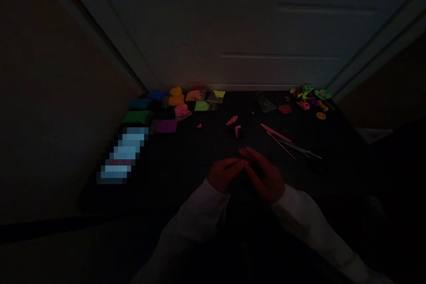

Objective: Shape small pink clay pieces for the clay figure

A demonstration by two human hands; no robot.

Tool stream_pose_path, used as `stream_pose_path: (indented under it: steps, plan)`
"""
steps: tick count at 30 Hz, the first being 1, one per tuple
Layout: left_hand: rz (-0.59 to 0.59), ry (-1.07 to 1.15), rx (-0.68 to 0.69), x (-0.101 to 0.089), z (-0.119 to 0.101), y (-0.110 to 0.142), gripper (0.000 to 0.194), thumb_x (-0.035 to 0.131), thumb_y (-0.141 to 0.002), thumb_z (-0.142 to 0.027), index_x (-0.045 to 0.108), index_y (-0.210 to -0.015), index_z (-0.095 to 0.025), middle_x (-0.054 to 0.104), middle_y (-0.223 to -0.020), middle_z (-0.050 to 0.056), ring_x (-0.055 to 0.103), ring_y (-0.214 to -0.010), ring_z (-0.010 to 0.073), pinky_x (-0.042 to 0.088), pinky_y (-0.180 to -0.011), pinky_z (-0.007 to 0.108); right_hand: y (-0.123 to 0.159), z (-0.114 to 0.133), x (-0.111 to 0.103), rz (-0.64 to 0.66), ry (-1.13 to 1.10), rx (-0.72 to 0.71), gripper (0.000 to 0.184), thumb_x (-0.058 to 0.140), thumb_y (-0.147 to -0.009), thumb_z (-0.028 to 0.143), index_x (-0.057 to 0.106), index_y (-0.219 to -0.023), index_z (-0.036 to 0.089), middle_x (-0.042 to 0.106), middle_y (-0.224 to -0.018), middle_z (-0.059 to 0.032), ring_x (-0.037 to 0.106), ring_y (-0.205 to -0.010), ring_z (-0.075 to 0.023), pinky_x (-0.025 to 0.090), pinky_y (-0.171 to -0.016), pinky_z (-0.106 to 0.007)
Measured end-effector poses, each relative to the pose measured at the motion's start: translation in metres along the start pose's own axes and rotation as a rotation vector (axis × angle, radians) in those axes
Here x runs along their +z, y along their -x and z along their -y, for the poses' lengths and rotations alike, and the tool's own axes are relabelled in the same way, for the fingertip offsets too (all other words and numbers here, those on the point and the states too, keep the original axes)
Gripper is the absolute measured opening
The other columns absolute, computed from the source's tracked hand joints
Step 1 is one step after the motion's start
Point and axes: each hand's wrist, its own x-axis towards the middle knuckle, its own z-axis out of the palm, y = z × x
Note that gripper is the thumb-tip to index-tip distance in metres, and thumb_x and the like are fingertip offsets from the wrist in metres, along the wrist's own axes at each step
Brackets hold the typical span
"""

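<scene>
grip left [223, 175] + grip right [269, 179]: together | pink pieces [237, 131]: just beyond, apart

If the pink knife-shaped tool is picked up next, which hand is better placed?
Probably the right: the pink tool lies beyond the right hand, toward that side, while the left hand is farther away.

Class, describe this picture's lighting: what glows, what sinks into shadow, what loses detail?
Head view: very dim overall; the pale-blue pixelated rectangle is brightest, its detail blocked out. Head view: the black table and metal scissors' dark handles merge into shadow. Head view: left hand and right hand look dim red; anything between their fingertips is unclear.
</scene>
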Motion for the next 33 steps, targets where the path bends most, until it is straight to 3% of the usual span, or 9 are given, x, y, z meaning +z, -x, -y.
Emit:
stream_pose_path:
  steps: [5, 10, 14, 17, 20, 24, 33]
  plan:
    - [-0.007, -0.038, 0.023, -0.002, -0.003, 0.001, 0.017, 0.067, -0.063, -0.034, 0.069, -0.068, -0.018, 0.063, -0.061, 0.001, 0.054, -0.057, 0.0108, 0.043, -0.058, 0.023, -0.003, -0.001, -0.002, -0.035, 0.036, -0.088, 0.031, 0.047, -0.081, 0.018, 0.053, -0.111, 0.020, 0.057, -0.114, -0.0084, 0.051, -0.107, -0.0169, 0.043, -0.092, -0.035]
    - [-0.049, -0.006, 0.056, -0.001, 0.000, 0.000, 0.019, 0.068, -0.061, -0.034, 0.068, -0.069, -0.017, 0.062, -0.060, 0.002, 0.053, -0.055, 0.0115, 0.042, -0.057, 0.026, -0.001, 0.001, -0.004, -0.037, 0.057, -0.098, 0.027, 0.043, -0.082, 0.020, 0.057, -0.106, 0.022, 0.059, -0.111, -0.0080, 0.053, -0.104, -0.0177, 0.045, -0.088, -0.037]
    - [-0.130, 0.054, 0.100, 0.002, -0.004, 0.003, 0.020, 0.067, -0.060, -0.034, 0.068, -0.070, -0.017, 0.064, -0.067, 0.004, 0.054, -0.054, 0.0121, 0.042, -0.053, 0.027, 0.001, -0.007, -0.011, -0.034, 0.188, -0.047, 0.022, 0.041, -0.084, 0.024, 0.059, -0.097, 0.021, 0.062, -0.103, -0.0066, 0.055, -0.098, -0.0167, 0.046, -0.084, -0.034]
    - [-0.243, 0.089, 0.141, -0.002, -0.013, 0.008, 0.016, 0.068, -0.058, -0.030, 0.067, -0.064, -0.015, 0.062, -0.057, 0.003, 0.050, -0.048, 0.0101, 0.038, -0.047, 0.025, 0.003, -0.020, -0.021, 0.000, 0.291, 0.003, 0.016, 0.048, -0.081, 0.031, 0.059, -0.084, 0.020, 0.064, -0.086, -0.0053, 0.058, -0.084, -0.0164, 0.046, -0.075, -0.032]
    - [-0.373, 0.163, 0.191, -0.015, -0.021, 0.012, 0.014, 0.069, -0.052, -0.028, 0.065, -0.056, -0.016, 0.059, -0.050, 0.001, 0.049, -0.045, 0.0097, 0.035, -0.043, 0.024, 0.005, -0.030, -0.030, 0.079, 0.415, 0.033, 0.020, 0.052, -0.078, 0.038, 0.057, -0.072, 0.019, 0.059, -0.072, -0.0038, 0.054, -0.072, -0.0160, 0.043, -0.067, -0.031]
    - [-0.490, 0.290, 0.219, -0.033, -0.026, 0.012, 0.012, 0.070, -0.044, -0.025, 0.061, -0.050, -0.019, 0.060, -0.053, -0.001, 0.051, -0.048, 0.0102, 0.035, -0.041, 0.022, 0.004, -0.030, -0.032, 0.186, 0.551, 0.032, 0.026, 0.050, -0.079, 0.041, 0.056, -0.065, 0.019, 0.055, -0.071, -0.0038, 0.048, -0.071, -0.0169, 0.037, -0.066, -0.032]
    - [-0.534, 0.362, 0.226, -0.038, -0.024, 0.011, 0.008, 0.066, -0.049, -0.019, 0.059, -0.053, -0.016, 0.059, -0.054, -0.001, 0.051, -0.049, 0.0092, 0.035, -0.041, 0.021, 0.011, -0.033, -0.042, 0.255, 0.561, 0.021, 0.031, 0.052, -0.076, 0.048, 0.053, -0.069, 0.018, 0.053, -0.073, -0.0043, 0.048, -0.072, -0.0163, 0.038, -0.066, -0.030]
